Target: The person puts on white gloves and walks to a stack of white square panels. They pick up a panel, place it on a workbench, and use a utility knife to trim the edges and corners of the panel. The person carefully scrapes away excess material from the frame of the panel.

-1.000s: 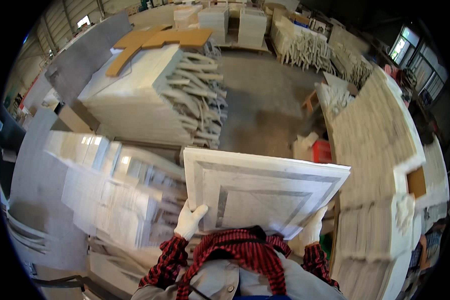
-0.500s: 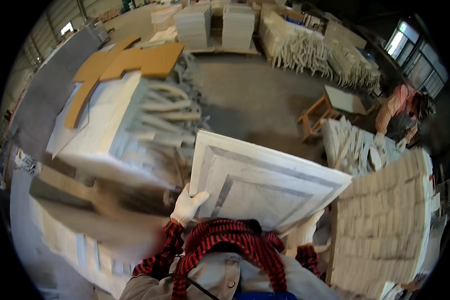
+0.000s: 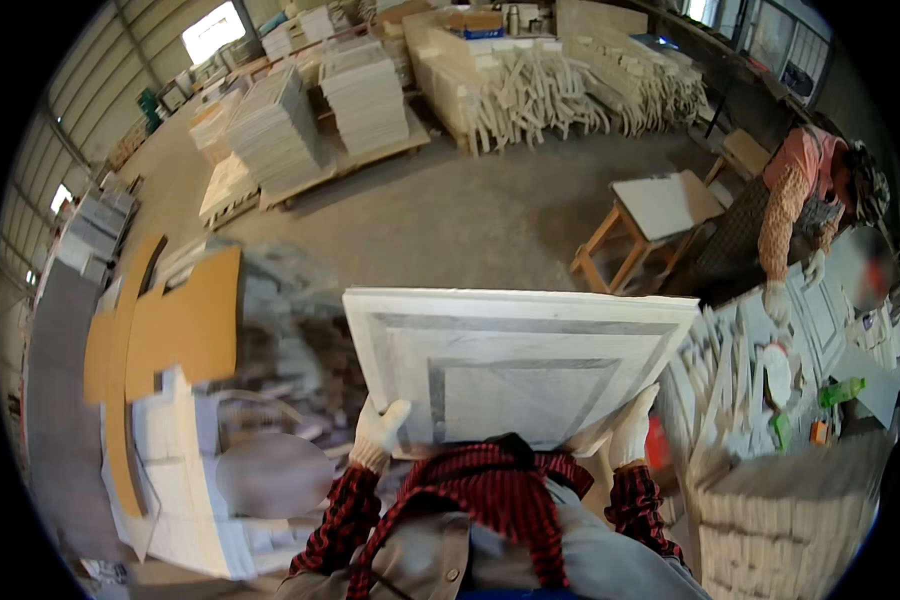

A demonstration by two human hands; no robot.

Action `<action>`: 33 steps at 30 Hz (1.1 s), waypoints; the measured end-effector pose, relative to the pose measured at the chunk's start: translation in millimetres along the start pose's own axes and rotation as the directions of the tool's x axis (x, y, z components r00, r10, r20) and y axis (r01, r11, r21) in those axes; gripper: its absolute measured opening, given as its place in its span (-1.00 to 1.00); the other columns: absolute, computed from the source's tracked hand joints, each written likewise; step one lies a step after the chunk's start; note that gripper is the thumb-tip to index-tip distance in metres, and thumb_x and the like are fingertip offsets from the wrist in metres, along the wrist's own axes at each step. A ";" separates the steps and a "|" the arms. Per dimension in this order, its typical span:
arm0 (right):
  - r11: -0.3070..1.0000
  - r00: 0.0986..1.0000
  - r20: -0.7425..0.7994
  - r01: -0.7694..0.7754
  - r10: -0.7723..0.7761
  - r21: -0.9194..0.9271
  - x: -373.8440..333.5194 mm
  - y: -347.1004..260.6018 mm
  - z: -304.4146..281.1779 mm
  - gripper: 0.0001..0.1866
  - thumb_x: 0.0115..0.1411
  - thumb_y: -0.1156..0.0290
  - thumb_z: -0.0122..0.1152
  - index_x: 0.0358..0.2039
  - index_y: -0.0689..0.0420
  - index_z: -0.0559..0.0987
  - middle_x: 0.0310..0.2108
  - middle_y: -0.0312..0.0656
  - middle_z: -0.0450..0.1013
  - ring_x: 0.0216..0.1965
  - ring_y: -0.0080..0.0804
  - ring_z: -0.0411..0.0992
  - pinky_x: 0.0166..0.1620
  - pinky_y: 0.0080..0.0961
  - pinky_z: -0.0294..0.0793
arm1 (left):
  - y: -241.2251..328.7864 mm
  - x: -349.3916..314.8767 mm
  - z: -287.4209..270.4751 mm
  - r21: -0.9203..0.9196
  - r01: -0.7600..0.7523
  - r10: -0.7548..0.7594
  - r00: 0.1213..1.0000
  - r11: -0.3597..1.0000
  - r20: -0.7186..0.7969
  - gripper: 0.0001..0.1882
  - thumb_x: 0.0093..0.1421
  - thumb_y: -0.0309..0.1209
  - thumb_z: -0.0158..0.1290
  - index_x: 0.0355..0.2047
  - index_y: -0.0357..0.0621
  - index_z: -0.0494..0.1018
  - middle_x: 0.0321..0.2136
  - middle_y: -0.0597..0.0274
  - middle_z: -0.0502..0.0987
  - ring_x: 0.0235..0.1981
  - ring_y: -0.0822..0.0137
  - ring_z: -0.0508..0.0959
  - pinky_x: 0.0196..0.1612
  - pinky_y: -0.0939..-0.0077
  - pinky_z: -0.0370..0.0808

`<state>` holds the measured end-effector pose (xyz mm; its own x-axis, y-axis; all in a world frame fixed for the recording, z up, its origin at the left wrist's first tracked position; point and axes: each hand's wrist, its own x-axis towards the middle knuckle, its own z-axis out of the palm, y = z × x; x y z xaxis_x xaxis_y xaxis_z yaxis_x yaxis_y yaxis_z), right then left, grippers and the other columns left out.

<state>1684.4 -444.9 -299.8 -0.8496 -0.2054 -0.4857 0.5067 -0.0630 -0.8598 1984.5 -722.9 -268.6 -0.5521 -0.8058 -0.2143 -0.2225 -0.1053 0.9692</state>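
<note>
Held up in front of my body is a square marble panel, white with grey bands forming nested frames. Its far edge is raised and lies level across the view; its near edge is hidden behind my scarf. My left hand, in a white glove, grips the panel's left side with the thumb on the face. On the right side my right hand, gloved too, is closed around the edge. The fingers of both hands are partly hidden beneath the panel.
Ahead, stacked panels stand on a pallet. A small wooden table is beyond the panel. A co-worker bends over a bench of stone strips at right. Cardboard covers a pile at left; a stone stack is near right.
My view and body have turned to the right, and the panel came along in both hands. Its far edge, slanted before, is now level. The pallet stacks have shifted left in view.
</note>
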 end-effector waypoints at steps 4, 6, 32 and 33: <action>0.992 0.985 0.116 0.128 -0.125 -0.017 89.6 -9.6 59.7 0.05 0.35 -0.45 -0.24 0.46 0.27 0.10 0.47 -0.13 0.09 0.40 -0.21 0.10 0.42 -0.37 0.05 | 34.1 104.3 10.6 -0.077 0.065 -0.064 0.998 0.995 0.016 -0.41 0.23 -0.29 0.20 0.20 -0.36 0.35 0.03 0.15 0.57 0.02 0.31 0.54 0.13 0.41 0.43; 0.999 0.998 -0.044 -0.035 0.036 0.012 125.8 -29.5 109.2 0.03 0.36 -0.44 -0.24 0.45 0.26 0.12 0.45 -0.15 0.13 0.38 -0.22 0.14 0.40 -0.38 0.09 | 40.9 156.2 10.6 -0.029 0.004 -0.004 1.000 1.000 0.012 -0.41 0.23 -0.31 0.19 0.20 -0.35 0.35 0.03 0.15 0.57 0.03 0.31 0.53 0.14 0.40 0.42; 0.975 0.906 -0.422 0.071 0.025 0.211 586.7 -185.4 314.5 0.07 0.34 -0.44 -0.17 0.51 0.22 -0.01 0.49 -0.24 -0.01 0.43 -0.36 0.01 0.45 -0.43 -0.05 | 192.8 862.5 290.2 0.184 0.034 -0.118 0.877 0.982 0.466 -0.36 0.22 -0.22 0.28 0.19 -0.34 0.35 0.00 0.05 0.60 0.00 0.26 0.60 0.10 0.34 0.51; 0.982 0.877 -0.464 0.176 -0.126 0.067 616.3 -158.0 281.4 0.07 0.34 -0.44 -0.17 0.51 0.21 -0.01 0.49 -0.23 -0.02 0.43 -0.35 0.00 0.45 -0.42 -0.06 | 197.3 879.5 317.4 0.168 0.037 -0.117 0.860 0.985 0.497 -0.35 0.22 -0.22 0.28 0.19 -0.34 0.35 0.00 0.06 0.60 0.00 0.26 0.60 0.10 0.34 0.51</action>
<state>1121.7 -836.4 -418.9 -0.8765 0.2810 -0.3910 0.3576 -0.1637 -0.9194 1200.0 -1267.5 -304.3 -0.8481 -0.3910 -0.3576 -0.3743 -0.0356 0.9266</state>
